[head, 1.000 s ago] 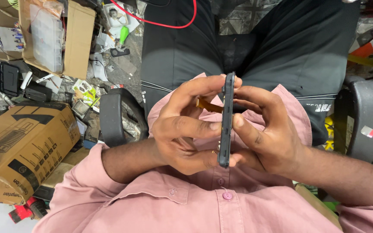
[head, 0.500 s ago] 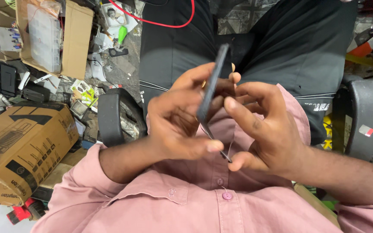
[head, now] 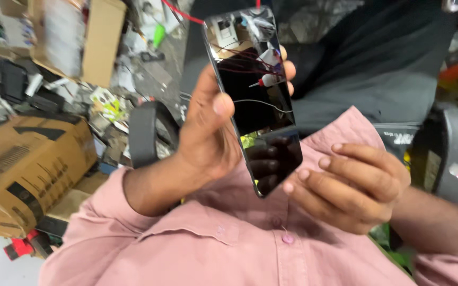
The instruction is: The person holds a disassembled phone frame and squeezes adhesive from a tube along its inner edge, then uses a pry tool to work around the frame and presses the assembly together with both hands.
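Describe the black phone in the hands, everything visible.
The phone is a slim black slab with a glossy glass face, dark and mirror-like, reflecting clutter and fingers. It is held up, tilted, its face toward the camera. The left hand grips its edges; the right hand touches its lower corner with its fingertips.

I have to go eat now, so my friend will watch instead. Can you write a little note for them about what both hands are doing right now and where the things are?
Left hand: holds the black phone upright by its edges, glossy dark glass side facing the camera, thumb on the near edge.
Right hand: holds nothing; its fingers touch the phone's lower corner.
Around: the person sits in a pink shirt; a cardboard box lies at the left among clutter on the floor.
Done: the phone is raised with its glossy face in view.
Left: the pictures do not show anything opened or removed from it.
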